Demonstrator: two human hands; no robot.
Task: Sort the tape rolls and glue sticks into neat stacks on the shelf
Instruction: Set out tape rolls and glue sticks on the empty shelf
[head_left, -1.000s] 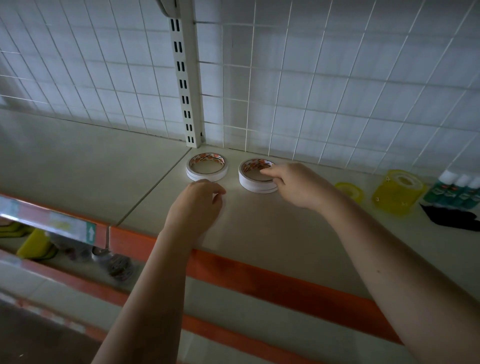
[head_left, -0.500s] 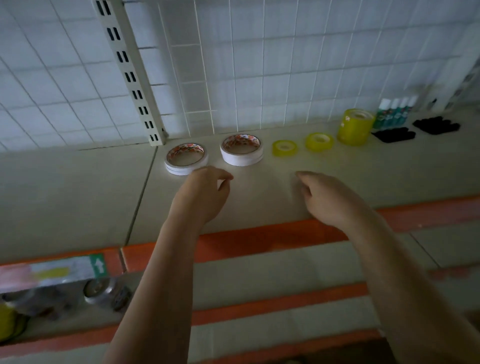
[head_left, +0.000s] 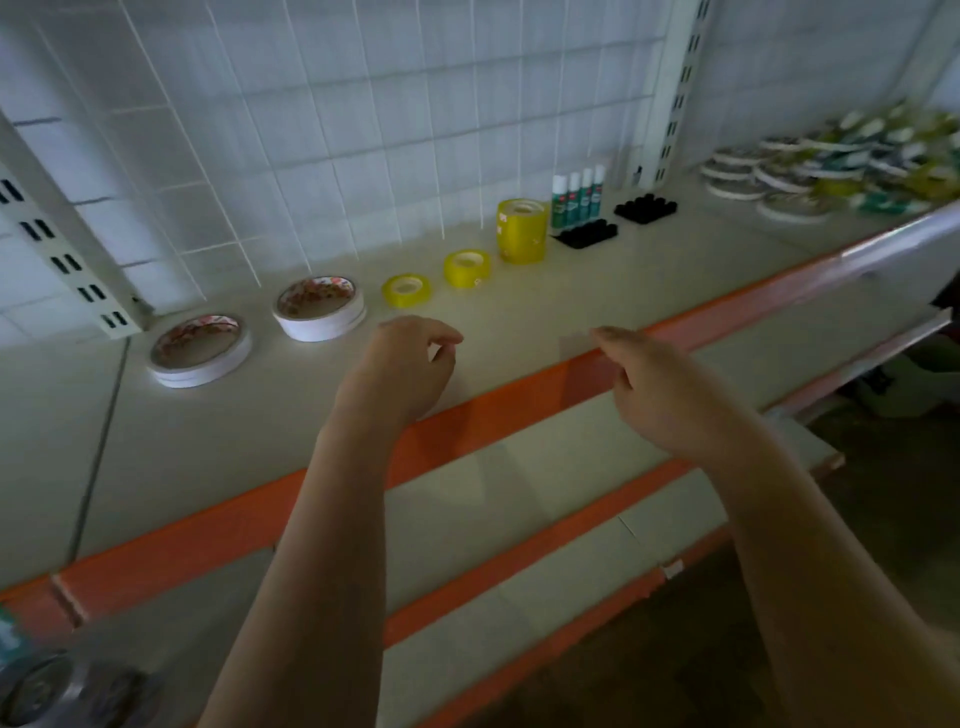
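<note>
Two short stacks of white tape rolls stand on the cream shelf (head_left: 597, 291), one at the left (head_left: 200, 349) and one beside it (head_left: 319, 308). To their right run a small yellow roll (head_left: 406, 289), a second yellow roll (head_left: 467, 267) and a tall yellow stack (head_left: 522, 230). Several green glue sticks (head_left: 577, 198) stand upright at the back. My left hand (head_left: 402, 364) hovers over the shelf front, fingers loosely curled and holding nothing. My right hand (head_left: 660, 384) hangs over the orange shelf edge, also holding nothing.
Two black holders (head_left: 586, 233) (head_left: 645, 208) lie by the glue sticks. A jumbled pile of tape rolls (head_left: 810, 171) fills the far right shelf section. A white wire grid forms the back wall. Lower shelves with orange edges (head_left: 519, 561) sit below.
My right hand let go of the second white stack and drew back to the shelf edge. My left hand pulled back too. The view swung right, revealing the pile at the far right.
</note>
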